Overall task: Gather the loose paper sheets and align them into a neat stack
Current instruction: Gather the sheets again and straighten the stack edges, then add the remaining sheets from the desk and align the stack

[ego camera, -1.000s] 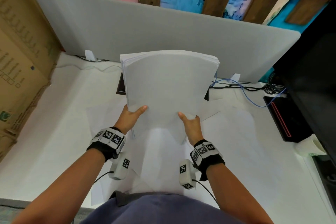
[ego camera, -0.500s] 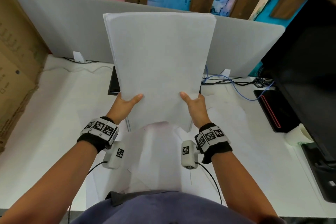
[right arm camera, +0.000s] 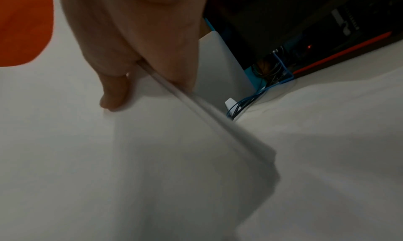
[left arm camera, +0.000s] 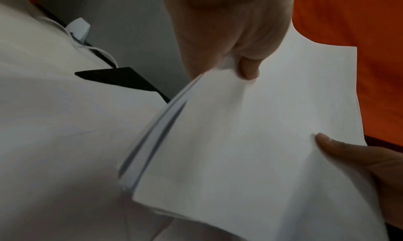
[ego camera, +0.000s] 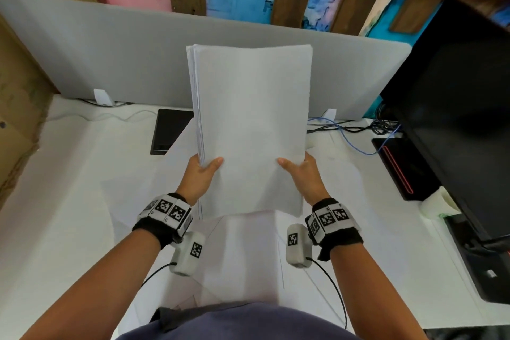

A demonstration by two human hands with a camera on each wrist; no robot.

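A thick stack of white paper sheets stands nearly upright above the white desk, its left edge slightly fanned. My left hand grips its lower left side, thumb on the front face. My right hand grips the lower right side the same way. In the left wrist view the stack shows layered edges, my left thumb on top and the right thumb at the right. In the right wrist view my thumb presses on the stack. More loose sheets lie on the desk below.
A grey divider panel runs along the back of the white desk. A black tablet lies behind the stack at left. A dark monitor, cables and a black box with a red stripe are at the right. Cardboard boxes stand left.
The stack came up from leaning away to nearly upright, then dropped lower. Both hands have kept their grip on its lower sides.
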